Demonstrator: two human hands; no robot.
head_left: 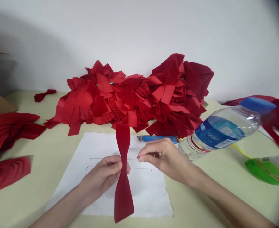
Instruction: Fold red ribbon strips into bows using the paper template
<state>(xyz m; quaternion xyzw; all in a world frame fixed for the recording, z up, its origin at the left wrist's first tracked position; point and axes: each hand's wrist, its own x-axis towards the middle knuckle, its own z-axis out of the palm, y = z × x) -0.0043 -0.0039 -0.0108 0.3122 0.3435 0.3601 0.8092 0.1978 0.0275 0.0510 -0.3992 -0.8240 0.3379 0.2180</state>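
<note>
Has red folds (9, 169) at far left on the surface (44, 117). With the left hand (106, 173), grip pinched shut, holds a red bow (124, 196) by its narrow middle over the lined paper (149, 190), nearer than the red heap (130, 98). With the right hand (164, 155), just right of the bow and apart from it, pinches fingertips together, showing a red speck (138, 157), too small to identify. Farther right, has a bottle (217, 131) and a green roll (267, 171).
</note>
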